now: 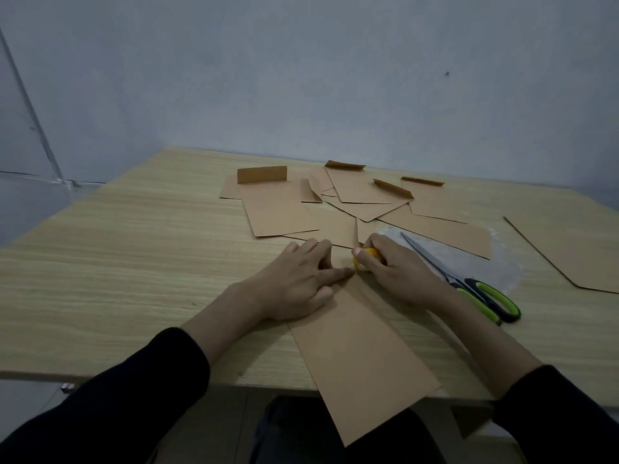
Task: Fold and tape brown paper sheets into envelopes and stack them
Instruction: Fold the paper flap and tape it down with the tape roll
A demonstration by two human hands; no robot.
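The brown paper sheet (361, 356) lies lengthwise at the near edge of the desk (134, 279). Its near end overhangs that edge above our lap. Its far end sits under both hands, near the middle of the desk.

Our left hand (298, 283) rests palm down on the sheet's left long edge. The fingers are loosely spread, with the forefinger laid flat and pointing right.

Our right hand (402, 272) grips a yellow tape roll (368, 254), the fingers curled round it and the thumb on top. The roll touches the sheet just beside the left forefinger's tip.

The scissors (462, 284) lie closed just right of the right hand. The blades point to the far edge and the green handles to the near right corner.

The finished envelopes (335, 202) lie overlapped in a loose spread towards the far edge, several with flaps standing up. The nearest of them ends just beyond our fingertips.

A flat unfolded sheet (569, 256) lies at the right edge, well apart from the scissors.

Bare wood runs from the left hand to the left edge and the near left corner.
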